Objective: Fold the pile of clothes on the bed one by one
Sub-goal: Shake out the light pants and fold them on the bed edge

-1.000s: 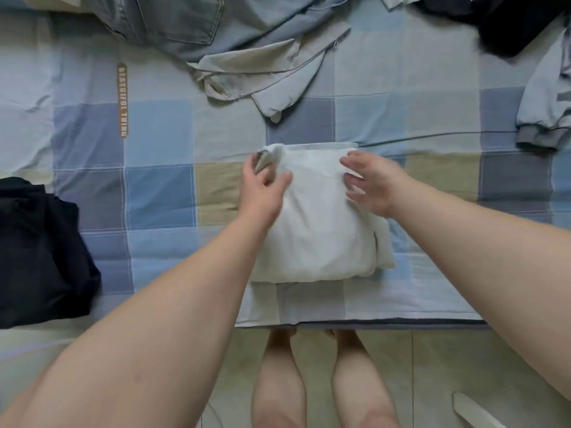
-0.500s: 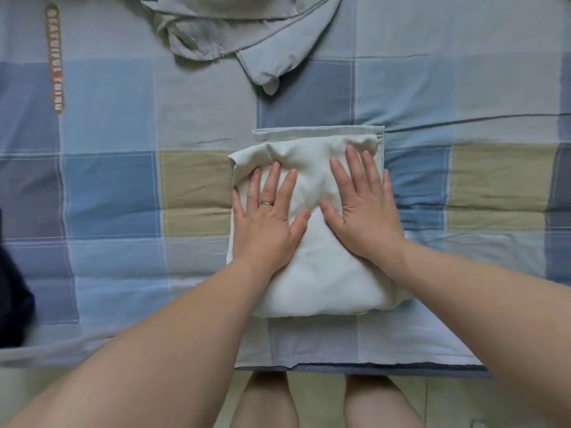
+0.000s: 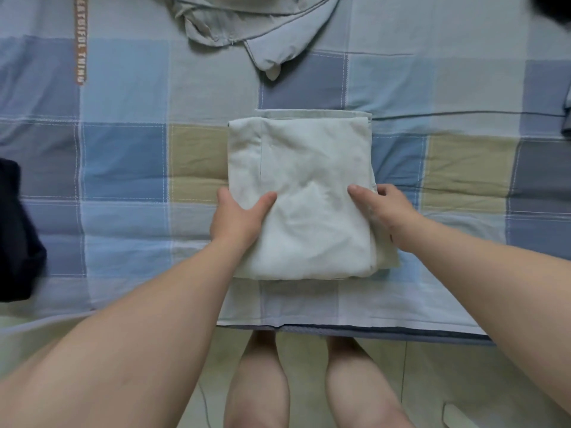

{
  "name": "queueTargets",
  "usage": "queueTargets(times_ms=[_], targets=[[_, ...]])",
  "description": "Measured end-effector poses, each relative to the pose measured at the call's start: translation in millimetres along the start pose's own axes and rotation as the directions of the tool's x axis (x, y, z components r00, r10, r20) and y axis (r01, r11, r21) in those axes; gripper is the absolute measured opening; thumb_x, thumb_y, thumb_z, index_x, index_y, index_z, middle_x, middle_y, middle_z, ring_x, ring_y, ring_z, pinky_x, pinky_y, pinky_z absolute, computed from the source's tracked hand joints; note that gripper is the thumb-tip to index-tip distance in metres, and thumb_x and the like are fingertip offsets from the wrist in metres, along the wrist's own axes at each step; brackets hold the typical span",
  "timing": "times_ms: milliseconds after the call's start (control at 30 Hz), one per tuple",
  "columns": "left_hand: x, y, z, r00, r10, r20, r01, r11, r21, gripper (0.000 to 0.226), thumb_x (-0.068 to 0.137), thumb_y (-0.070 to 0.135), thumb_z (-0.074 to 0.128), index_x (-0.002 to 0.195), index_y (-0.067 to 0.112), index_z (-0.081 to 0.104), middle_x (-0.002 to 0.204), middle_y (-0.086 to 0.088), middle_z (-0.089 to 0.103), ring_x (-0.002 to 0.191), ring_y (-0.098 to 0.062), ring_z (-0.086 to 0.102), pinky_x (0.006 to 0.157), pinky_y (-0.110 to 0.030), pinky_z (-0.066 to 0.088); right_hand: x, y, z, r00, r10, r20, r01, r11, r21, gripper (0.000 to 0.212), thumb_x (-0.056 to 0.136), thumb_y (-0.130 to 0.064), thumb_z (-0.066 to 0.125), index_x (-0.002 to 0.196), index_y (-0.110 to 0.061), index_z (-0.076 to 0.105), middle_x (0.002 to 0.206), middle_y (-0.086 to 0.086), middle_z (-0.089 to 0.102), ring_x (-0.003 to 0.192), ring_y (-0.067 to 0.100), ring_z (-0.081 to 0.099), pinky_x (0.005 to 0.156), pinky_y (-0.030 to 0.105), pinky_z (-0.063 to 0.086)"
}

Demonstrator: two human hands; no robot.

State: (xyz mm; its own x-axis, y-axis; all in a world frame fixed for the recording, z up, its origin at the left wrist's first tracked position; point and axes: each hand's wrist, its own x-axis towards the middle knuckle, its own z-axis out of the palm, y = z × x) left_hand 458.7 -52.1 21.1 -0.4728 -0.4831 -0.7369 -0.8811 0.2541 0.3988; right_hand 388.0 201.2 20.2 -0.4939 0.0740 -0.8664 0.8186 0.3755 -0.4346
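A folded white garment lies as a neat rectangle in the middle of the checked bed sheet. My left hand grips its left edge, thumb on top and fingers tucked underneath. My right hand grips the right edge the same way, thumb on top. A crumpled grey-blue garment lies unfolded at the top of the bed.
A dark folded garment sits at the left edge of the bed. Another dark piece shows at the top right corner. The bed's front edge runs just above my legs and the tiled floor.
Half a second ago both palms pressed flat on top of the white garment. Now they have slid out to its sides and taken hold of the edges.
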Motion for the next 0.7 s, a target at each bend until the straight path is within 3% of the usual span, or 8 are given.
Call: queueTargets(times_ms=[100, 233, 300, 433, 700], targets=[[4.0, -3.5, -9.2, 0.995, -0.020, 0.096, 0.030, 0.994, -0.103, 0.076, 0.074, 0.064, 0.078, 0.130, 0.021, 0.051, 0.127, 0.004, 0.063, 0.116, -0.026, 0.061, 0.103, -0.043, 0.048, 1.0, 2.7, 2.1, 0.985, 0.080, 0.152, -0.098, 0.988, 0.118, 0.067, 0.069, -0.041, 0.090, 0.125, -0.015, 0.064, 0.109, 0.003, 0.076, 0.098, 0.025, 0.073, 0.089, 0.039, 0.057], [-37.6, -6.0, -36.6, 0.966, -0.053, 0.254, 0.108, 0.971, -0.211, 0.061, 0.081, 0.051, 0.079, 0.129, 0.018, 0.061, 0.117, 0.002, 0.069, 0.099, -0.021, 0.066, 0.084, -0.033, 0.050, -44.0, -8.4, -6.5, 0.973, 0.072, 0.220, -0.097, 0.990, 0.104, 0.039, 0.084, -0.019, 0.079, 0.119, -0.010, 0.066, 0.104, 0.010, 0.077, 0.080, 0.024, 0.075, 0.063, 0.029, 0.059], [-72.0, -4.1, -62.3, 0.958, -0.066, 0.278, 0.136, 0.961, -0.242, 0.057, 0.081, 0.050, 0.080, 0.125, 0.018, 0.064, 0.111, 0.001, 0.071, 0.094, -0.019, 0.068, 0.076, -0.031, 0.052, -86.0, -20.7, -13.3, 0.965, 0.070, 0.253, -0.097, 0.991, 0.096, 0.033, 0.087, -0.016, 0.076, 0.117, -0.010, 0.066, 0.102, 0.010, 0.076, 0.073, 0.021, 0.075, 0.059, 0.027, 0.058], [-158.5, 9.9, -129.8, 0.962, -0.066, 0.266, 0.145, 0.946, -0.290, 0.065, 0.074, 0.055, 0.082, 0.125, 0.019, 0.063, 0.114, 0.003, 0.071, 0.097, -0.019, 0.068, 0.090, -0.037, 0.053, -189.0, -55.3, -20.1, 0.953, 0.026, 0.301, -0.053, 0.995, 0.081, 0.038, 0.087, -0.016, 0.075, 0.123, -0.011, 0.064, 0.110, 0.009, 0.076, 0.083, 0.022, 0.075, 0.070, 0.031, 0.059], [-256.8, 13.1, -261.7, 0.995, 0.041, 0.093, 0.007, 0.887, -0.462, 0.050, 0.081, 0.046, 0.081, 0.122, 0.026, 0.062, 0.118, 0.003, 0.070, 0.102, -0.021, 0.068, 0.093, -0.042, 0.055, -335.7, -142.4, 17.7, 0.932, -0.182, 0.313, 0.182, 0.983, 0.029, 0.038, 0.084, -0.018, 0.079, 0.119, -0.019, 0.064, 0.107, 0.001, 0.077, 0.091, 0.022, 0.075, 0.076, 0.033, 0.057]])
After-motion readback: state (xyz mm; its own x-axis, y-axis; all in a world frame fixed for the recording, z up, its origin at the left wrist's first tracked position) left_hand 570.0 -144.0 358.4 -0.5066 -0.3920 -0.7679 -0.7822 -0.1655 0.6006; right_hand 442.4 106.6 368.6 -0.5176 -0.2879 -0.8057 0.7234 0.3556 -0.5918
